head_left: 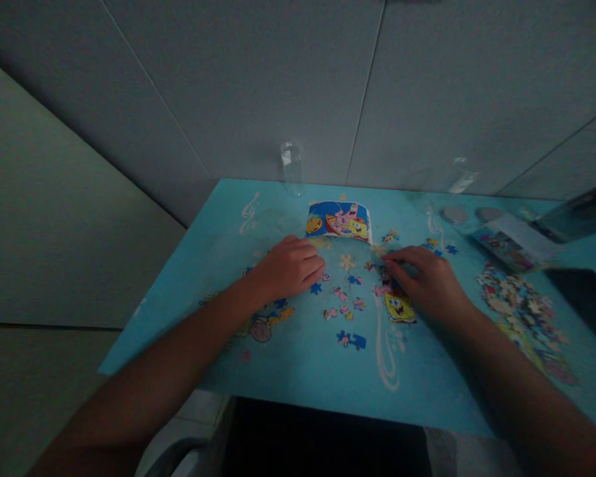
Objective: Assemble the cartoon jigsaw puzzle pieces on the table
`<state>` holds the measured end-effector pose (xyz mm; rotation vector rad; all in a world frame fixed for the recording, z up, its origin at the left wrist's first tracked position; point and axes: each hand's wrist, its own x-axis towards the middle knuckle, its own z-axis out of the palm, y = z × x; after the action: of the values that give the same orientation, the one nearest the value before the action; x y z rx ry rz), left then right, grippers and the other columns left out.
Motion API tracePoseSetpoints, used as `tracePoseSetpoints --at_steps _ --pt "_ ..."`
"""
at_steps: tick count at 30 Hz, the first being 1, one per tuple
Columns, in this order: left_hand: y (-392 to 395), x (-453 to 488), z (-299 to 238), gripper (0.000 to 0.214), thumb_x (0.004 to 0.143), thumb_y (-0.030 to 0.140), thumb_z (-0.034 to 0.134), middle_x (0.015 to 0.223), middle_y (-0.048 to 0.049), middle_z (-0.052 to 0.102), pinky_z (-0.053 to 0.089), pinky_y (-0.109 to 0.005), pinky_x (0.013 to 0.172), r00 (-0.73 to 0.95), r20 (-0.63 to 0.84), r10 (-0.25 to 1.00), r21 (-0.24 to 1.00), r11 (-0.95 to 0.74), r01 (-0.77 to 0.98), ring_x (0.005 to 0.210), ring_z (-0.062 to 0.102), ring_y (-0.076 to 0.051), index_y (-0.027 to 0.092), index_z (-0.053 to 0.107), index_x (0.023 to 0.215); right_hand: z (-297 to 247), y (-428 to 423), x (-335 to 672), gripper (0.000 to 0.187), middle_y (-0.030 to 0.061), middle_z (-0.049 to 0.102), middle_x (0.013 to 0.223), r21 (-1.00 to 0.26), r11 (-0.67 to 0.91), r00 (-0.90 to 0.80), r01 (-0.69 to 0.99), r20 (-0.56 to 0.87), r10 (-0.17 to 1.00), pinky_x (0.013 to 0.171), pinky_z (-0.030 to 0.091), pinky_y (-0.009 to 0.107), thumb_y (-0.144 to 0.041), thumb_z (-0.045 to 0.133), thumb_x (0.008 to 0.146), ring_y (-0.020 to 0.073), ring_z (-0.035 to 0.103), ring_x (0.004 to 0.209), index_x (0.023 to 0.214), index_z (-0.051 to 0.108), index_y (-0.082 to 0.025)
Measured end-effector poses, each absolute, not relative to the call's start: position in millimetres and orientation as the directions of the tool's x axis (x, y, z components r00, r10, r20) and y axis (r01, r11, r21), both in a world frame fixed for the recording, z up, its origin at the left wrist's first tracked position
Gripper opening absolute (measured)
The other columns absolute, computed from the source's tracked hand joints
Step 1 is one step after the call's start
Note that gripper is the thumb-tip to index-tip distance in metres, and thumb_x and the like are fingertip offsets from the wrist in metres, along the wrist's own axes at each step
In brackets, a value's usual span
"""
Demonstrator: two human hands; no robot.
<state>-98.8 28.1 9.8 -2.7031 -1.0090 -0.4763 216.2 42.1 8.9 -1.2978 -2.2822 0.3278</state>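
Note:
Both my hands rest on a light blue table (298, 377) strewn with cartoon jigsaw pieces. My left hand (289, 266) lies palm down with fingers curled together, its fingertips beside a small blue piece (316, 288). My right hand (424, 277) lies palm down, fingers stretched left onto loose pieces by a joined yellow cartoon section (400, 308). An assembled puzzle portion (338, 222) lies just beyond both hands. Several loose pieces (345, 310) sit between the hands.
A heap of unsorted pieces (519, 301) lies at the right, with the puzzle box (506, 246) behind it. A clear glass (291, 163) stands at the table's far edge by the wall. Another joined section (265, 324) lies under my left wrist.

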Motion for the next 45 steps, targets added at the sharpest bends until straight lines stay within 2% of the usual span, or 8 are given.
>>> tracePoseSetpoints --at_steps 25,38,41,45 --pt "29.8 -99.2 7.9 0.030 0.103 0.029 0.048 0.078 -0.0029 0.062 0.036 -0.035 0.074 0.715 0.343 0.609 -0.066 -0.744 0.665 0.078 0.053 -0.018 0.019 0.069 0.083 11.4 40.5 213.5 0.024 0.0090 0.075 0.099 -0.459 0.523 -0.437 0.719 0.288 0.852 0.084 0.053 0.046 -0.034 0.054 0.097 0.0263 0.068 0.090 0.098 0.076 -0.022" --pt "30.3 -100.5 5.9 0.029 0.102 0.029 0.049 0.079 -0.0026 0.062 0.036 -0.035 0.075 0.711 0.341 0.615 -0.059 -0.741 0.669 0.080 0.054 -0.018 0.019 0.069 0.084 13.3 39.6 212.6 0.023 0.0080 0.075 0.098 -0.454 0.542 -0.458 0.707 0.290 0.840 0.085 0.051 0.040 -0.033 0.054 0.098 0.0244 0.067 0.090 0.097 0.074 -0.021" --pt "29.7 -101.2 3.8 0.025 0.101 0.027 0.051 0.080 -0.0026 0.063 0.038 -0.036 0.077 0.718 0.331 0.612 -0.031 -0.754 0.656 0.081 0.055 -0.018 0.018 0.069 0.087 19.6 44.3 222.2 0.024 0.0075 0.076 0.098 -0.469 0.485 -0.363 0.738 0.330 0.871 0.085 0.051 0.038 -0.032 0.054 0.098 0.0242 0.068 0.091 0.099 0.074 -0.021" --pt "30.0 -105.6 -0.7 0.022 0.102 0.024 0.050 0.080 -0.0027 0.063 0.040 -0.037 0.077 0.714 0.374 0.592 0.002 -0.770 0.638 0.080 0.056 -0.018 0.019 0.070 0.094 31.7 56.4 253.1 0.028 0.0084 0.078 0.096 -0.479 0.245 -0.013 0.843 0.438 0.899 0.080 0.051 0.036 -0.035 0.054 0.095 0.0246 0.071 0.086 0.099 0.076 -0.019"
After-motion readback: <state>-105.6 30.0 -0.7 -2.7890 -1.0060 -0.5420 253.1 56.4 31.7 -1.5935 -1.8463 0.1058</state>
